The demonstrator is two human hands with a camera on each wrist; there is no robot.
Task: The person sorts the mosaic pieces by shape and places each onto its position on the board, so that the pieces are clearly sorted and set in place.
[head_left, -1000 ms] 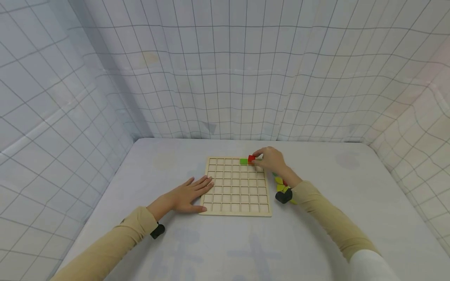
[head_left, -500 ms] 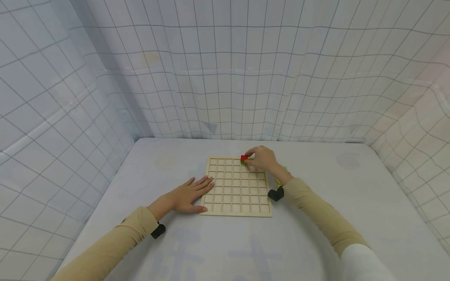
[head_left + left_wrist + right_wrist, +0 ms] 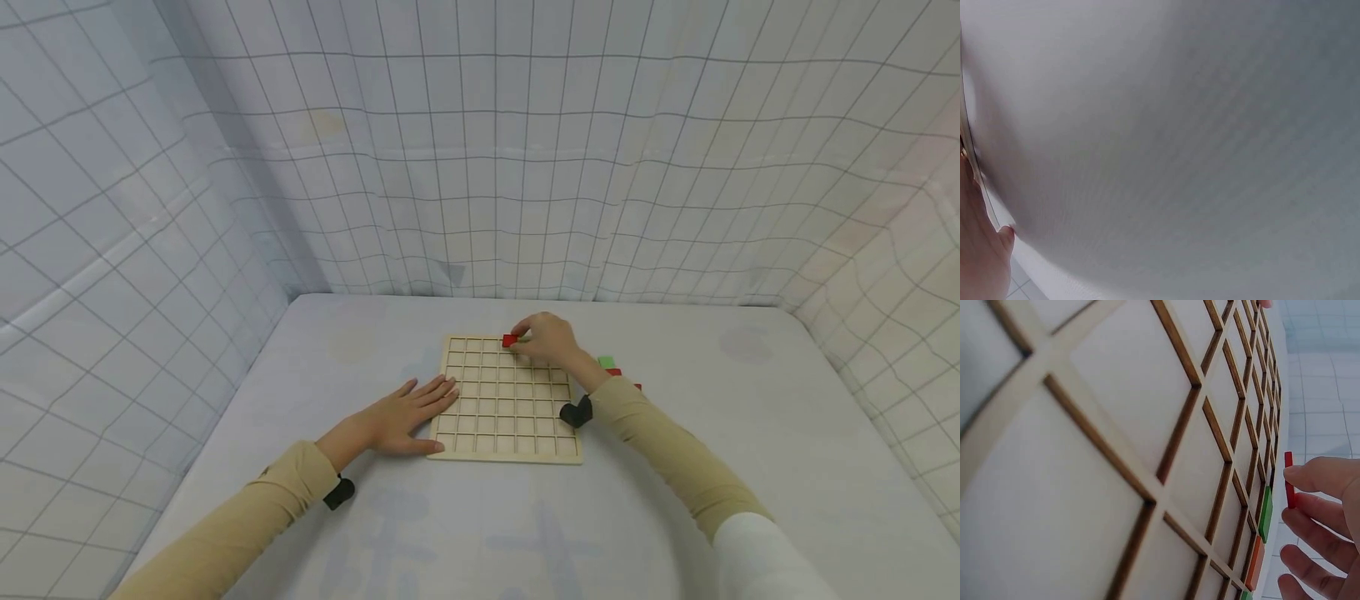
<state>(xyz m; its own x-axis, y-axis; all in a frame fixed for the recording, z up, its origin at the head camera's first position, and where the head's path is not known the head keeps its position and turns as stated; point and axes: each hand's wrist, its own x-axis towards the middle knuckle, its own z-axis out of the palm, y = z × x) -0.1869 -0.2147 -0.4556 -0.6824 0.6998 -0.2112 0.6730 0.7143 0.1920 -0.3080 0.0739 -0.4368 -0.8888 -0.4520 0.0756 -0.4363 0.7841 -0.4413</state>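
Note:
A wooden grid board (image 3: 502, 457) lies on the white table. My right hand (image 3: 549, 340) pinches a thin red square tile (image 3: 509, 341) between thumb and fingertips over the board's far row. In the right wrist view, the red tile stands on edge, just off the board. Beside it, a green tile (image 3: 1265, 514) and an orange tile (image 3: 1255, 562) sit in cells along that row, with part of another green tile (image 3: 1246, 595) below. My left hand (image 3: 397, 421) rests with fingers extended on the board's left edge; only its thumb side shows in the left wrist view.
Right of the board, partly behind my right forearm, lie loose tiles, including a green tile (image 3: 606, 362) and a red tile (image 3: 613, 372). A black wrist device (image 3: 576, 412) hangs under the right sleeve. A gridded white curtain (image 3: 525, 208) stands behind the table.
My right hand has moved left along the far row with the red tile, from right of the green tile to left of it. The left hand stays in place.

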